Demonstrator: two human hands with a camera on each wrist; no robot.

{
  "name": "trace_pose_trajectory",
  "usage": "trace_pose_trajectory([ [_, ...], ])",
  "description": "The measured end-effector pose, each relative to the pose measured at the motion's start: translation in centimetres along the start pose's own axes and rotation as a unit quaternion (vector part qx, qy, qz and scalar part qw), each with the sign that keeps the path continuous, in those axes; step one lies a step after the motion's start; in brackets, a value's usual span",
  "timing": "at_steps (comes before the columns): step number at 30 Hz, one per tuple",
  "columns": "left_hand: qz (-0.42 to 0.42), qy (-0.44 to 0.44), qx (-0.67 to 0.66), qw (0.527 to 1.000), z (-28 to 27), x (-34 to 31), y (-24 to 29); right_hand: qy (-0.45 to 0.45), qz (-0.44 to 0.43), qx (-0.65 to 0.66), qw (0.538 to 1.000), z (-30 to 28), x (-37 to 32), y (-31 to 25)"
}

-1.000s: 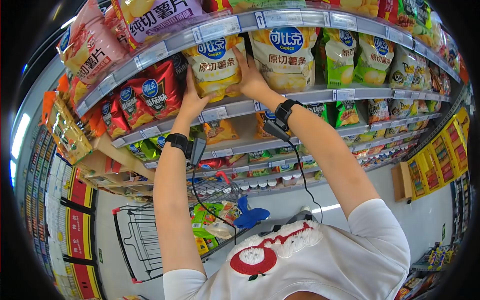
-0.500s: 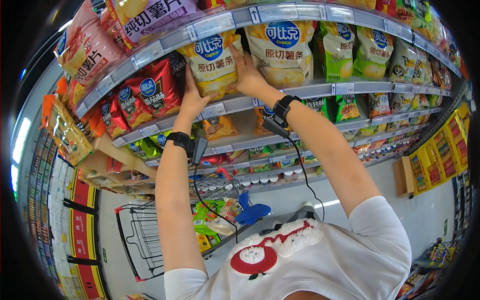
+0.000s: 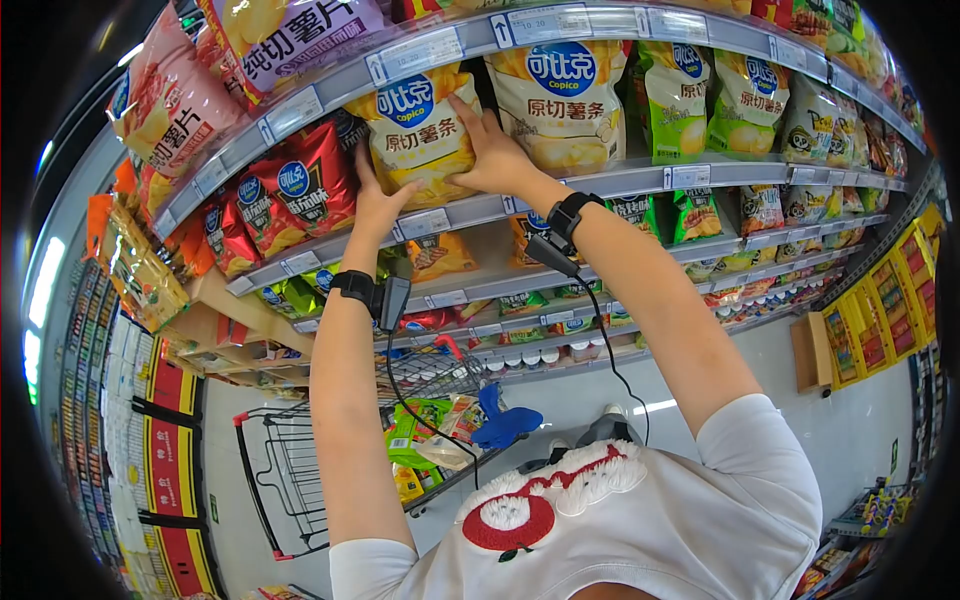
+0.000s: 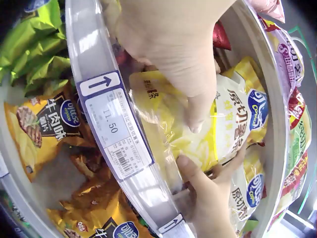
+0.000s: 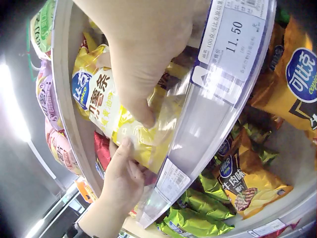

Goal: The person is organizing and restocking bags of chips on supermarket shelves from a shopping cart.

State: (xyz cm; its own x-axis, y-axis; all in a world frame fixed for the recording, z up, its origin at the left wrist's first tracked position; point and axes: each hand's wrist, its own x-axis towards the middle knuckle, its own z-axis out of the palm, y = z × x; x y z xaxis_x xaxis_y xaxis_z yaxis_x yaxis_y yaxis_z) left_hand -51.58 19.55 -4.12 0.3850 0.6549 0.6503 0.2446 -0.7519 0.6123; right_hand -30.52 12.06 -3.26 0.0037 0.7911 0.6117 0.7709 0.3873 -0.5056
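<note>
A yellow and white Copico bag of potato sticks [image 3: 428, 135] stands, slightly tilted, on a shelf in the head view. My left hand [image 3: 380, 205] holds its left side, thumb across the lower front. On the right side my right hand [image 3: 497, 160] grips it, fingers along the edge and thumb low on the front. In the left wrist view both thumbs press the yellow lower part of the bag [image 4: 193, 144], just behind the clear shelf lip. The right wrist view shows the same bag [image 5: 111, 111] between the hands; fingertips behind it are hidden.
A matching bag [image 3: 560, 110] stands to the right, red bags [image 3: 305, 180] to the left. A price rail [image 3: 420, 55] runs above and another [image 3: 425, 222] below. A shopping cart [image 3: 290, 480] with several packages stands below the left arm. Cables hang from both wrists.
The bag and both hands have shifted slightly left in the head view, and the bag leans a little more. The left fingers sit further out along its left edge.
</note>
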Motion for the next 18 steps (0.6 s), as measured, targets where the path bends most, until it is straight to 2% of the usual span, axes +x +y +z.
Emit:
trace_pose_trajectory([
  [1,-0.019,0.02,-0.007,1.0,0.1,0.0,0.0,-0.001,-0.004,0.0,1.0,-0.1,0.0,0.1],
  [7,-0.128,-0.087,-0.024,0.988,-0.6,1.7,-2.4,0.045,-0.03,-0.009,0.999,0.1,0.0,0.3],
  [13,-0.169,-0.089,-0.075,0.979,-0.5,2.0,-1.9,0.058,-0.034,-0.018,0.998,-0.1,-0.1,0.2],
  [16,-0.205,-0.139,-0.094,0.964,-1.0,2.6,-1.1,0.044,-0.026,-0.011,0.999,-0.5,-0.1,0.0],
  [18,-0.218,-0.14,-0.097,0.961,-1.1,2.4,-0.6,0.056,-0.032,-0.011,0.998,-0.3,0.0,0.1],
])
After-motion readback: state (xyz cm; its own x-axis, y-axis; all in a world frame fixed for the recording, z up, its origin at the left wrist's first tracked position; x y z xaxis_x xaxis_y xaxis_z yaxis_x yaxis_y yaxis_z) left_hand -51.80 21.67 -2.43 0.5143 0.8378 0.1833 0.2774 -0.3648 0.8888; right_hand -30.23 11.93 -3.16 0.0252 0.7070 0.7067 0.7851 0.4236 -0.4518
